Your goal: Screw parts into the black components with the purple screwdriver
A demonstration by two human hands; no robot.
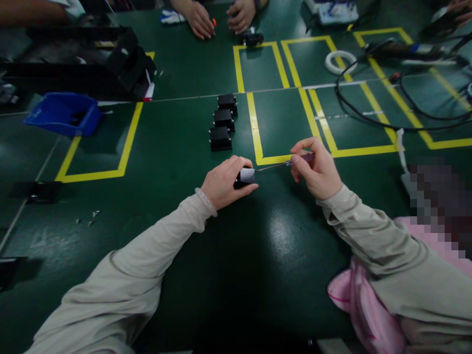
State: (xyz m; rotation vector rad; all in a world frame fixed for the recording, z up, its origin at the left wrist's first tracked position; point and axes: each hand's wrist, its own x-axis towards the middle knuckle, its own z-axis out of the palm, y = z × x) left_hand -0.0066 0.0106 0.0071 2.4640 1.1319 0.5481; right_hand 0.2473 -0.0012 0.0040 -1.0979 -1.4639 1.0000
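My left hand [224,181] grips a small black box-shaped part [245,177] with a pale face, held on the green table [177,147]. My right hand [317,167] pinches a thin screwdriver [280,165] by its purple handle. Its metal shaft runs left and its tip meets the part's face. Three similar black parts [222,123] stand in a row just beyond my left hand, beside a yellow tape line.
A blue bin [62,114] and black fixtures [125,69] sit at the far left. Black cables [368,115] and a white tape roll [339,62] lie at the far right. Another person's hands [217,18] rest across the table. Small screws [88,219] lie loose at the left. Pink cloth [361,305] is by my right elbow.
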